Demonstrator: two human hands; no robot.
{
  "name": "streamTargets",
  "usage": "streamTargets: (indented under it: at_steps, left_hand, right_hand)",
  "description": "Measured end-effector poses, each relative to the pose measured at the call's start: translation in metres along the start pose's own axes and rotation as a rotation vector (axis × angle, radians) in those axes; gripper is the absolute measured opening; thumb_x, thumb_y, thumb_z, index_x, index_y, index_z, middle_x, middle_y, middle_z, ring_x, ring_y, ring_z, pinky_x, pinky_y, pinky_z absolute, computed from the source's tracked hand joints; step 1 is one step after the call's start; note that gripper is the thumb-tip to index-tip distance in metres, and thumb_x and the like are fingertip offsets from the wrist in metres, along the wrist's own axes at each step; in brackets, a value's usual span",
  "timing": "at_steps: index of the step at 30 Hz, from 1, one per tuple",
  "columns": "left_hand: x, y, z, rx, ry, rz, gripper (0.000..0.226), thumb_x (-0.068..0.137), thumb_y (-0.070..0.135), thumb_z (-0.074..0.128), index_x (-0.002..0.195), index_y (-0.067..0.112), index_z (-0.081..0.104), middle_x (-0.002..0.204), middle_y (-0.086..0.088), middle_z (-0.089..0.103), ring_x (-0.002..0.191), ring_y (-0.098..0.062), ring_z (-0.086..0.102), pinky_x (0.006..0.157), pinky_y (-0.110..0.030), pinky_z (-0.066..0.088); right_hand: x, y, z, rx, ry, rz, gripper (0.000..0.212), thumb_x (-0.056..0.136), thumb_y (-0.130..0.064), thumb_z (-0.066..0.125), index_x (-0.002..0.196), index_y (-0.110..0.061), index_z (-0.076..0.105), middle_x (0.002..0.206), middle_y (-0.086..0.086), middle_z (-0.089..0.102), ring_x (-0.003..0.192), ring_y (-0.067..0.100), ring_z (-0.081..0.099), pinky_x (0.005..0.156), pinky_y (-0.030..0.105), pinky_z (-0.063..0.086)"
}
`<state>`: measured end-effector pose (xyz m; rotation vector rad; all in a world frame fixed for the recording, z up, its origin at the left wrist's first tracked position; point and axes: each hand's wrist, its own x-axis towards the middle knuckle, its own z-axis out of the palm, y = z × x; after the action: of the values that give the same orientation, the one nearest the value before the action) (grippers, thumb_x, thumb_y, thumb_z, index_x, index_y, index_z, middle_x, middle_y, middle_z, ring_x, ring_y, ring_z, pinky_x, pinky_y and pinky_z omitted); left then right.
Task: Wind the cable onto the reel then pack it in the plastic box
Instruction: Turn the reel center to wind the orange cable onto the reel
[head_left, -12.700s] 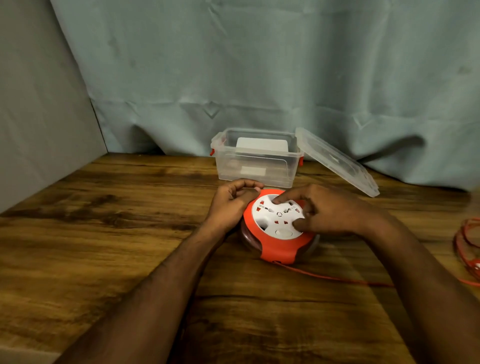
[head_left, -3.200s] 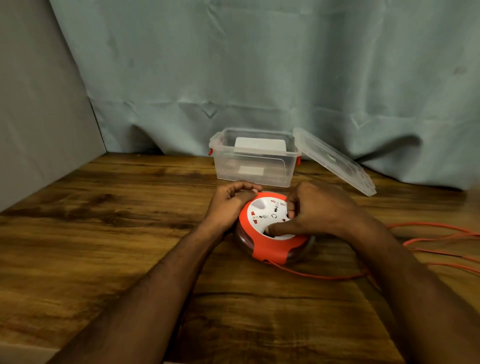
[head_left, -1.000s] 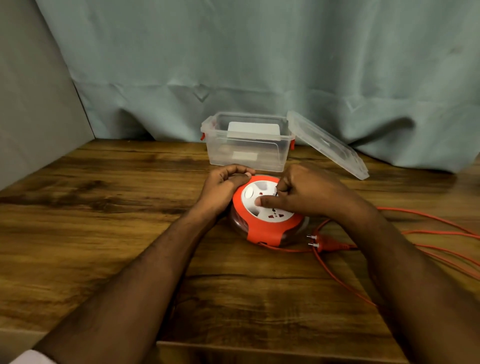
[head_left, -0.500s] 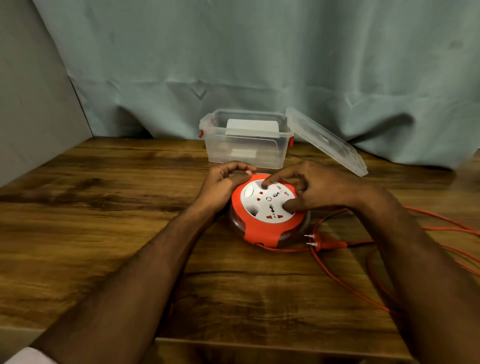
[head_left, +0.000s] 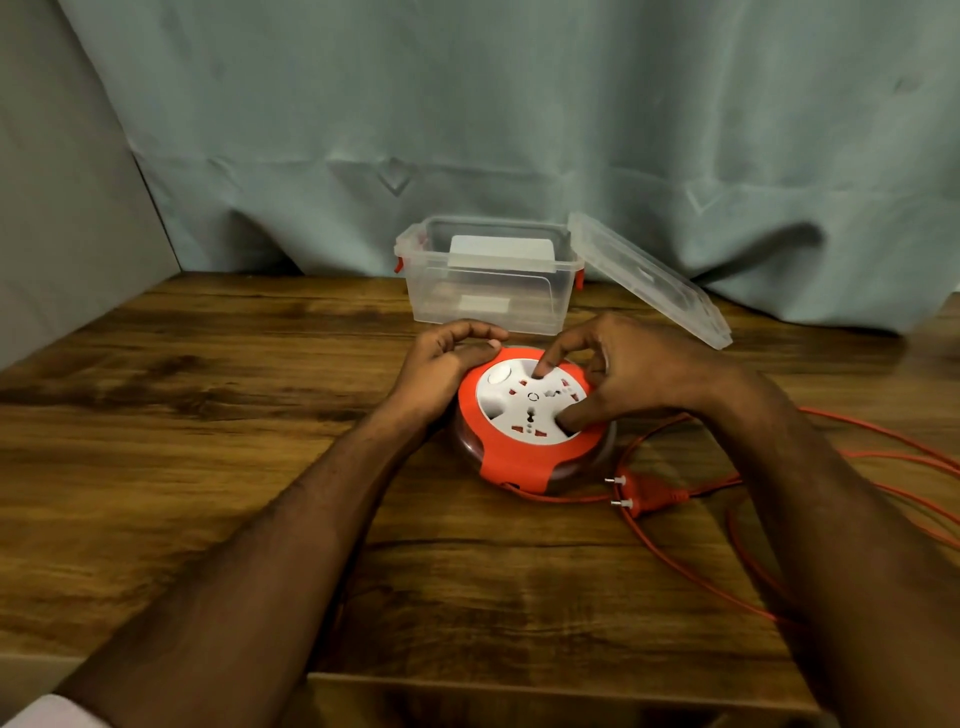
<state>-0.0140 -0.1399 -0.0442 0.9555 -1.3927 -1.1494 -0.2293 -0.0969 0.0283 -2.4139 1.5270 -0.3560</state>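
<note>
The round orange-and-white cable reel (head_left: 514, 460) lies flat on the wooden table (head_left: 208, 467), just in front of the clear plastic box (head_left: 488, 296). My left hand (head_left: 447, 364) grips the reel's left rim. My right hand (head_left: 634, 369) rests on the white socket face, with a fingertip and the thumb pressed into its finger recesses. The orange cable (head_left: 691, 566) runs out from the reel's front edge and loops across the table to the right. Its two-pin plug (head_left: 647, 493) lies right of the reel.
The box stands open, with its clear lid (head_left: 649, 283) leaning against its right side; something white shows inside the box. A grey-green curtain (head_left: 519, 130) hangs behind the table. The table's front edge (head_left: 519, 680) is close to me.
Over the last second my right hand's fingers have shifted round the white face and the face has turned. The plug and loose cable lie nearer the reel than seconds ago.
</note>
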Motion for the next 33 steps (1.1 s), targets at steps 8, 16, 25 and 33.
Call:
streamTargets:
  at_steps: [8,16,25,33]
  left_hand:
    - [0.002,-0.001,-0.001,0.007,0.009,0.003,0.019,0.092,0.002,0.060,0.108,0.001,0.071,0.096,-0.012,0.074,0.080,-0.020,0.071,0.068,-0.029,0.058]
    - [0.001,-0.001,0.001,-0.007,0.025,0.007,0.018,0.092,0.001,0.060,0.104,0.002,0.072,0.090,-0.007,0.075,0.076,-0.017,0.071,0.066,-0.026,0.057]
    - [0.002,-0.002,0.000,0.001,0.048,0.004,0.016,0.092,0.003,0.060,0.101,0.005,0.073,0.093,-0.010,0.075,0.080,-0.022,0.071,0.070,-0.031,0.058]
    - [0.000,0.000,0.001,-0.010,0.039,0.004,0.016,0.093,0.001,0.059,0.104,-0.001,0.071,0.092,-0.012,0.074,0.078,-0.020,0.071,0.067,-0.028,0.059]
  right_hand:
    - [0.001,-0.003,0.002,-0.055,0.034,0.036,0.056,0.055,-0.056,0.091,0.106,-0.039,0.076,0.092,-0.018,0.070,0.082,0.005,0.067,0.076,0.038,0.059]
    - [0.003,-0.006,0.006,-0.129,0.074,0.081,0.058,0.048,-0.067,0.087,0.096,-0.037,0.075,0.102,-0.016,0.068,0.090,0.007,0.063,0.078,0.035,0.058]
    - [0.004,-0.018,0.012,-0.183,0.111,0.099,0.060,0.051,-0.078,0.080,0.064,-0.023,0.063,0.074,-0.008,0.070,0.075,0.013,0.066,0.063,0.036,0.055]
    - [0.011,-0.025,0.021,-0.249,0.093,0.098,0.064,0.067,-0.085,0.066,0.060,-0.024,0.048,0.065,-0.009,0.056,0.062,0.011,0.053,0.058,0.029,0.033]
